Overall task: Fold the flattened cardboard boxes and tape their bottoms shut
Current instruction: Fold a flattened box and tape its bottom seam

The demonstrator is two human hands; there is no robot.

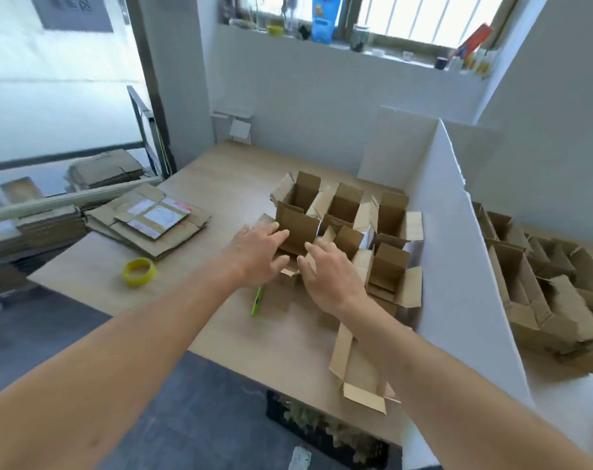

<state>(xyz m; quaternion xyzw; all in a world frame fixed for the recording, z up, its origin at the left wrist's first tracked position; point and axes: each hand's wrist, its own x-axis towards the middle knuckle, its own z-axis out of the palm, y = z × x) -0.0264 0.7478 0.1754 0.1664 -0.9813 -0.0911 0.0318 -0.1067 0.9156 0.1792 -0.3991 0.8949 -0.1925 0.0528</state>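
A pale wooden table (220,184) stands below a cluttered window sill, a white partition (457,266) rising along its right edge. Against that partition, folded cardboard boxes (366,228) stand upright, mouths up, flaps splayed. Left of the partition, both hands meet at one small box (296,228): the left hand (261,252) and right hand (325,269) touch it with relaxed, extended fingers. Farther left lie a stack of flattened boxes (149,222), a yellow tape roll (139,272) and a green pen (257,300).
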